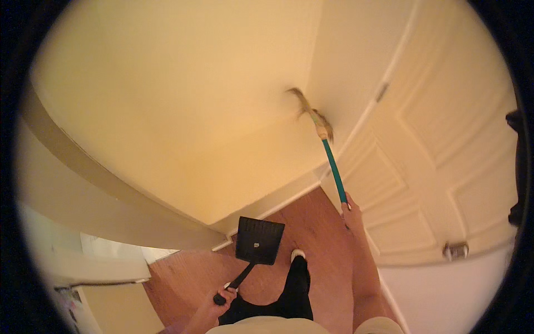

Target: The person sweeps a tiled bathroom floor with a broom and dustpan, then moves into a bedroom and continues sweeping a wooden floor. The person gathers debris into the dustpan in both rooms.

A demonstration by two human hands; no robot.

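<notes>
My right hand (352, 215) grips the teal handle of a broom (332, 167), raised so that its frayed straw bristles (319, 119) are at the pale wall near a corner. The bristles look bent and spread. In my left hand (223, 297) is the handle of a black dustpan (259, 241), held above the floor with its pan pointing away from me. A small pale spot or bit shows in the middle of the pan; what it is I cannot tell.
A cream panelled door (417, 167) with a metal knob (455, 250) stands on the right. Yellowish walls (175, 104) meet a white baseboard (271, 200) ahead. Reddish wood flooring (329, 259) lies under my feet. A wall edge (167, 234) juts out at left, with a pale cabinet-like piece (121, 309) below it.
</notes>
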